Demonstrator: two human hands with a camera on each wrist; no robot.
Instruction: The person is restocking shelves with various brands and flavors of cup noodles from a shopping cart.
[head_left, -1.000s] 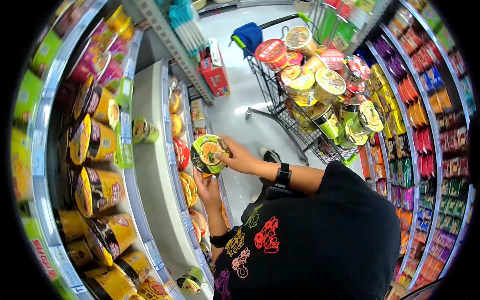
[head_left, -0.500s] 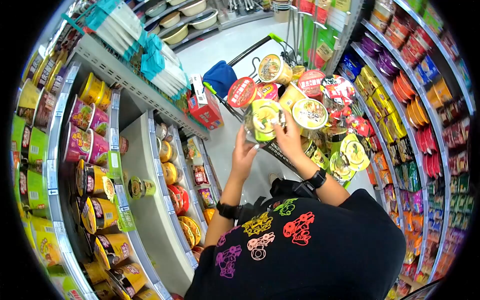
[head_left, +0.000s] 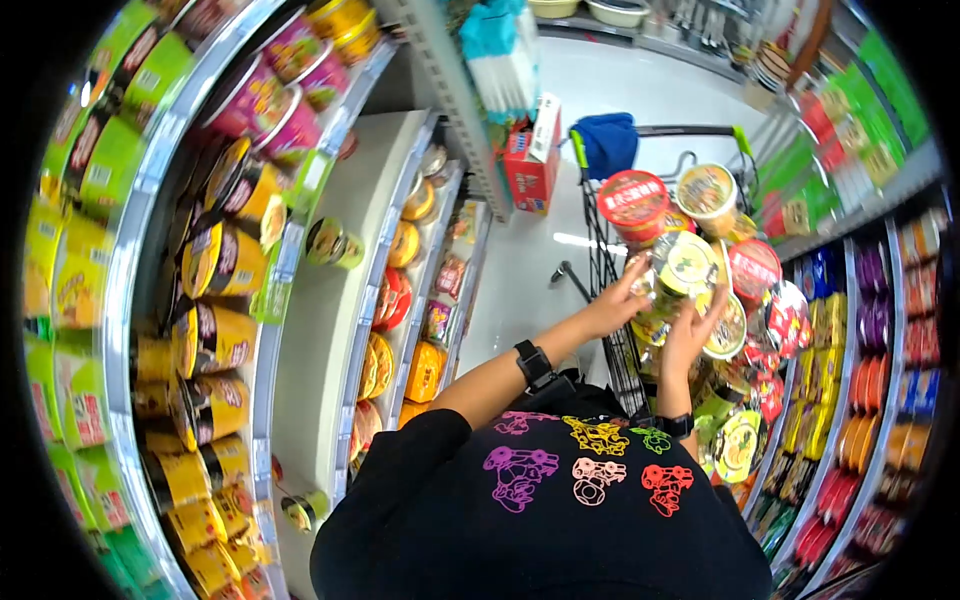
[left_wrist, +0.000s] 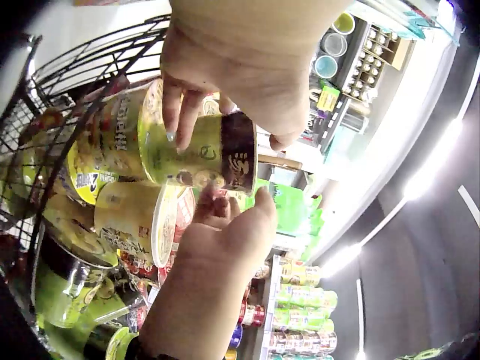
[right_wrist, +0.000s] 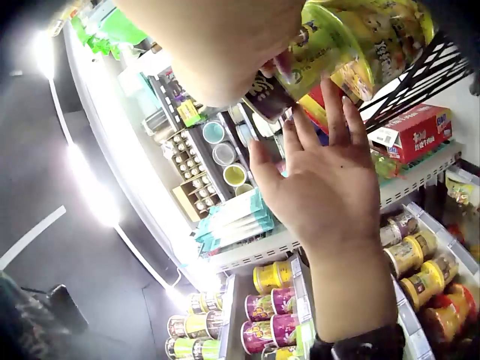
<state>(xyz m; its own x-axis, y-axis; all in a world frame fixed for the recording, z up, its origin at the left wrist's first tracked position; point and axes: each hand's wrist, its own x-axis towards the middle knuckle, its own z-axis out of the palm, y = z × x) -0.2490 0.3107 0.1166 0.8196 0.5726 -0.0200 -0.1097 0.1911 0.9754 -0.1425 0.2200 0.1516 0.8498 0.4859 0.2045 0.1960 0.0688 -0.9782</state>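
A green instant noodle cup (head_left: 690,262), its lid facing up in the head view, is between both hands over the heaped shopping cart. My left hand (head_left: 617,303) lies along one side of it; the right wrist view shows this hand's fingers (right_wrist: 337,120) straight, their tips at the cup. On the other side my right hand (head_left: 690,335) holds the cup with bent fingers, its thumb apart near the dark base in the left wrist view. Beside the held cup are red-lidded noodle cups (head_left: 633,204) and a white-rimmed noodle tub (head_left: 707,195).
The black wire cart (head_left: 597,255) has a blue cloth (head_left: 606,146) hanging at its handle. Shelves of yellow noodle cups (head_left: 222,260) run along the left, and packet shelves (head_left: 850,380) on the right. A red carton (head_left: 530,165) stands by the shelf end.
Both hands have carried the green noodle cup from beside the left shelf over to the cart, down onto the heap. The head view has swung round, and the left arm now reaches across.
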